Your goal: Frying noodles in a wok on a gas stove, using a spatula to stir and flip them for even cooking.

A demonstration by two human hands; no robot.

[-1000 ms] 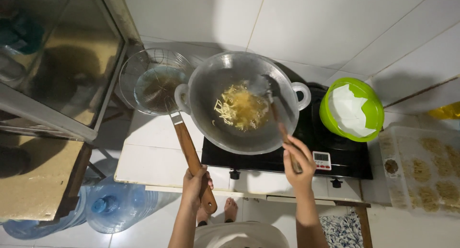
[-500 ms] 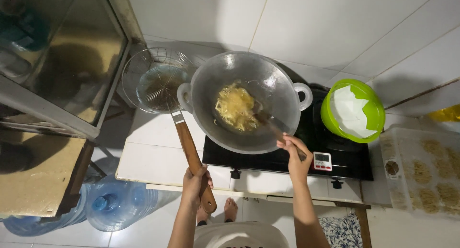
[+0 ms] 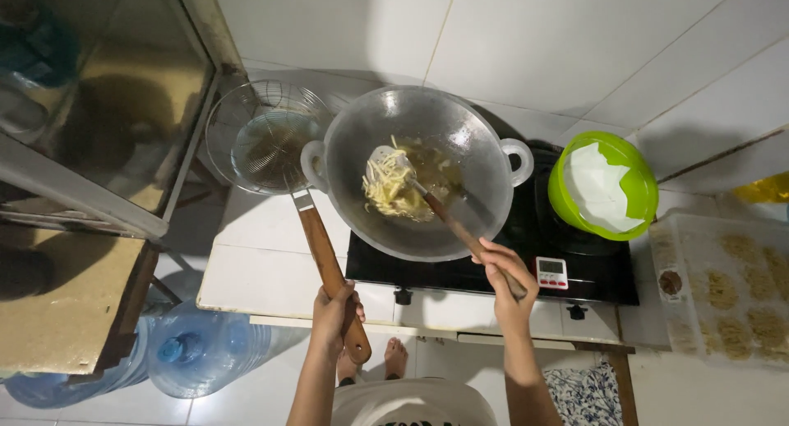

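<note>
A large grey wok (image 3: 481, 159) sits on a black cooktop (image 3: 592, 270), holding pale yellow noodle-like strips (image 3: 390, 187) in oil. My right hand (image 3: 505, 274) grips the wooden handle of a spatula (image 3: 393, 160) whose metal blade is pushed into the strips at the wok's left side. My left hand (image 3: 333, 307) holds the long wooden handle of a wire mesh skimmer (image 3: 267, 138), whose basket hangs over the counter just left of the wok, touching its rim.
A green bowl lined with white paper (image 3: 604, 187) stands right of the wok. A clear tray of raw portions (image 3: 731, 290) lies at the far right. A small timer (image 3: 552, 272) sits on the cooktop. Water bottles (image 3: 201, 352) stand on the floor; a glass cabinet (image 3: 90, 105) is left.
The spatula blade has swept from the wok's right side to its left, pushing the strips leftward. My left hand and the skimmer have stayed almost still.
</note>
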